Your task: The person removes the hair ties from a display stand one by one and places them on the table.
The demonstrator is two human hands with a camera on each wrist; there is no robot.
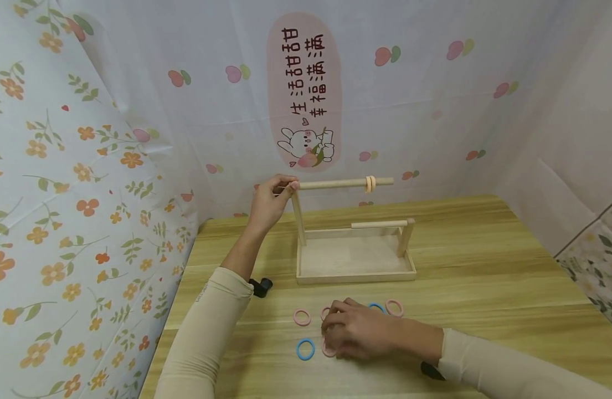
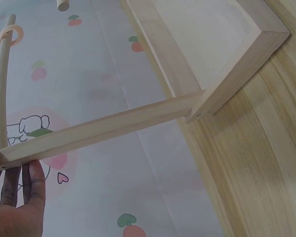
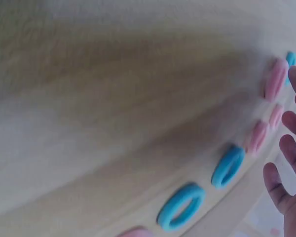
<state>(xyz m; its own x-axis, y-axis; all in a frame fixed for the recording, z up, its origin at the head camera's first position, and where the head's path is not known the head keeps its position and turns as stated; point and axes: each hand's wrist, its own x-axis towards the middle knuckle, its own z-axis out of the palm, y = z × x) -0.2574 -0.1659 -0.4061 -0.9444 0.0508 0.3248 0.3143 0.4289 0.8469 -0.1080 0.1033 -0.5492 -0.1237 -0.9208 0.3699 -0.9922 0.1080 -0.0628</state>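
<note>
While the left grip (image 1: 273,203) pinches the wooden stand (image 1: 298,216) at its upper corner, the upper dowel (image 1: 330,184) runs rightward.
Pink rings (image 1: 324,350) lie on the tabletop (image 1: 485,266), nearer the right grip (image 1: 359,331), relaxed and seemingly empty.

Clad in close-fitting cream fabric, with a left sleeve (image 1: 206,332) bearing small dark lettering (image 1: 202,292) near its end, a matching right sleeve (image 1: 515,360), a black fitting (image 1: 261,287) jutting beside the former and a black piece (image 1: 432,371) beside the latter.
</note>
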